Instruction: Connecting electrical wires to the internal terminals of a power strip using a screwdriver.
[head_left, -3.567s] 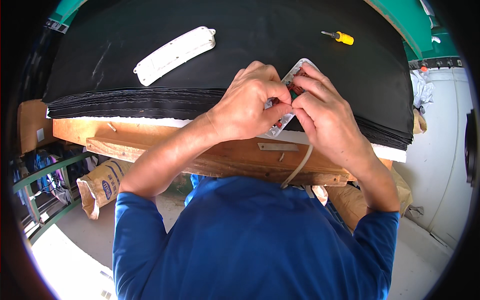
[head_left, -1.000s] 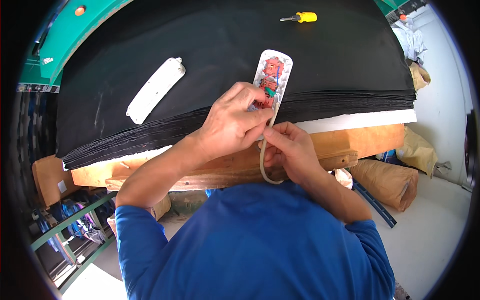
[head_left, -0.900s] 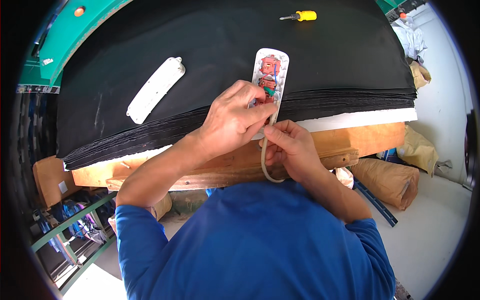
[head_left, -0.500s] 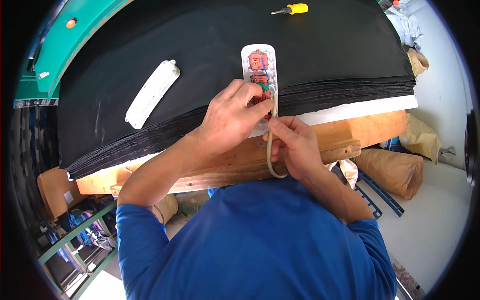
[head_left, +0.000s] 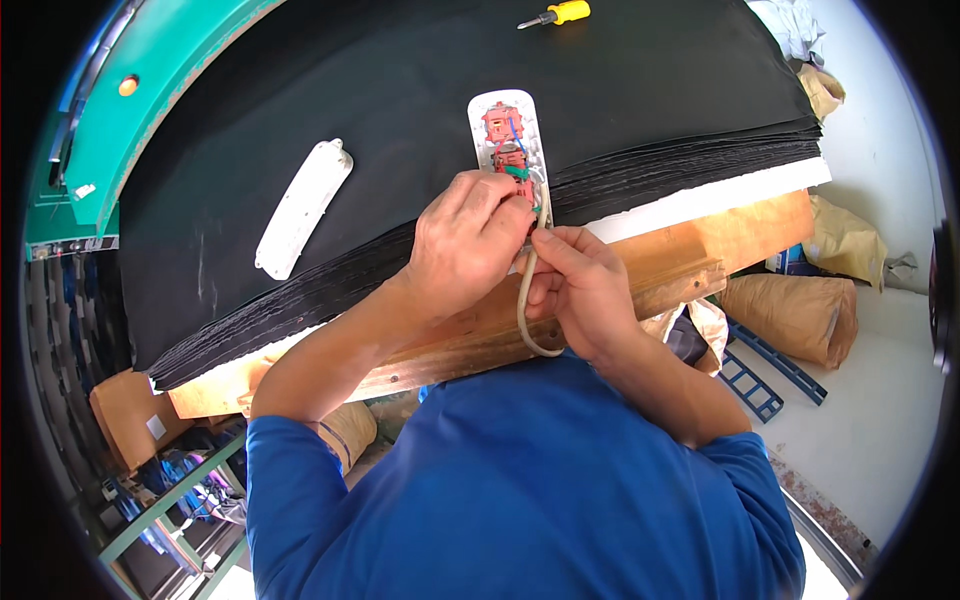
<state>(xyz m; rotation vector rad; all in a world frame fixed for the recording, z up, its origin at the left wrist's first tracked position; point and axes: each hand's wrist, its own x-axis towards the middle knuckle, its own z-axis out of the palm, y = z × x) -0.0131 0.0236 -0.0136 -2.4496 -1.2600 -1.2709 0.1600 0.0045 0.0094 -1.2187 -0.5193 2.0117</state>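
Observation:
An opened power strip (head_left: pixel 477 125) rests on the black stacked sheets, its white housing showing red socket blocks (head_left: pixel 511 160) with blue, red and green wires. Over the strip's near end, my left hand (head_left: pixel 465 235) is closed, fingertips down inside the housing; what they grip there is hidden. My right hand (head_left: pixel 590 290) pinches the off-white cable (head_left: pixel 526 290) where it enters the near end. From there the cable loops down toward my blue shirt. The strip's detached white cover (head_left: pixel 304 210) lies to the left, apart from both hands.
A yellow-handled screwdriver (head_left: pixel 568 12) lies at the far side of the black sheets (head_left: pixel 400 90). Below the stack runs a wooden board edge (head_left: pixel 690 270). Green machinery (head_left: pixel 150 110) stands at the left, brown paper sacks (head_left: pixel 795 310) and a blue plastic rack (head_left: pixel 755 385) at the right.
My left fingers have slid from beside the green wire toward the strip's near end. The right hand keeps its pinch on the cable. The whole view has shifted slightly.

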